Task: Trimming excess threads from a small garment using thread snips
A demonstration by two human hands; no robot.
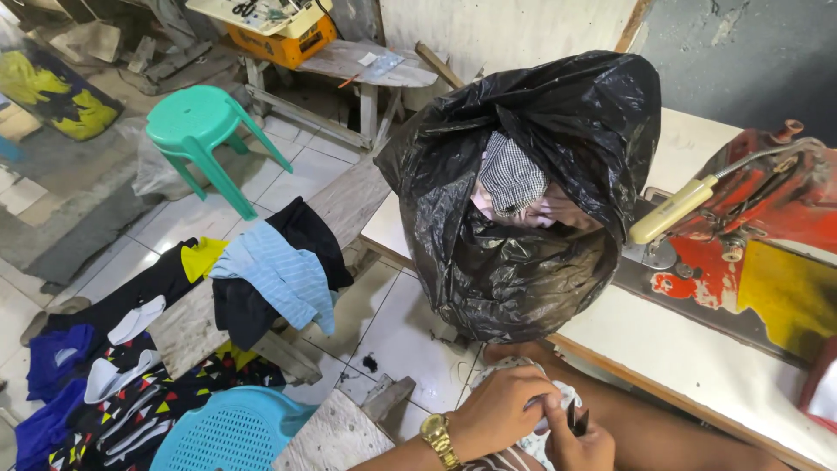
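My left hand (499,408), with a gold wristwatch (438,436), grips a white patterned cloth (523,365) low in the head view, just under the table's front edge. My right hand (580,447) is pressed against it and pinches a small black tool (577,420) at the cloth. Right above both hands a large black plastic bag (523,262) sits on the white table (663,344). Its mouth is open, showing a checked cloth (510,179) and pale fabric inside.
A red sewing machine (767,209) with a cream handle stands on the table to the right. On the left, a wooden bench (349,196) carries dark and light-blue clothes (277,270). More garments lie on the tiled floor by a green stool (196,131) and a blue plastic basket (228,432).
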